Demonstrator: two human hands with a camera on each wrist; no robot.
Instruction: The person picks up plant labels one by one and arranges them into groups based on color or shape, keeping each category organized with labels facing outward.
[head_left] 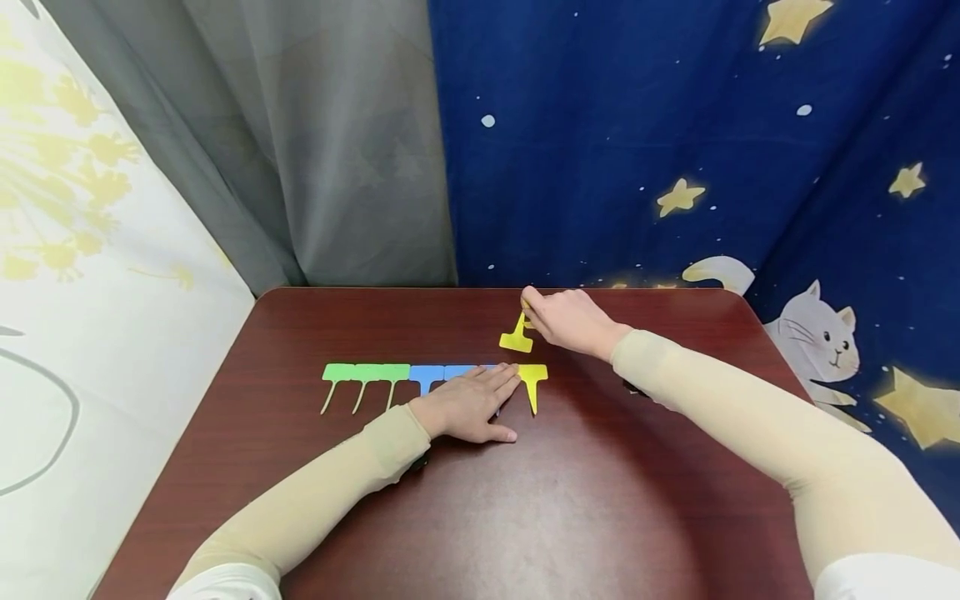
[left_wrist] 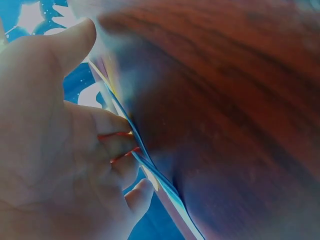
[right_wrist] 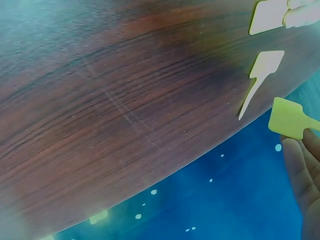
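My left hand (head_left: 472,404) lies flat, fingers together and thumb apart, over blue T-shaped plant labels (head_left: 427,373). Its fingertips reach the yellow plant label (head_left: 533,373) at the row's right end. Three green plant labels (head_left: 340,372) make up the left end, heads side by side, stems toward me. Beyond the row, my right hand (head_left: 570,321) pinches a yellow plant label (right_wrist: 287,119) by its stem. Another yellow plant label (right_wrist: 268,64) lies on the table close by; in the head view the two yellow pieces overlap near the fingers. Part of the blue group is hidden under the left hand.
The dark reddish-brown table (head_left: 585,508) has rounded back corners. Grey curtain (head_left: 360,150) and blue starry curtain (head_left: 570,183) hang right behind its back edge. A pale patterned fabric (head_left: 90,350) stands along the left side.
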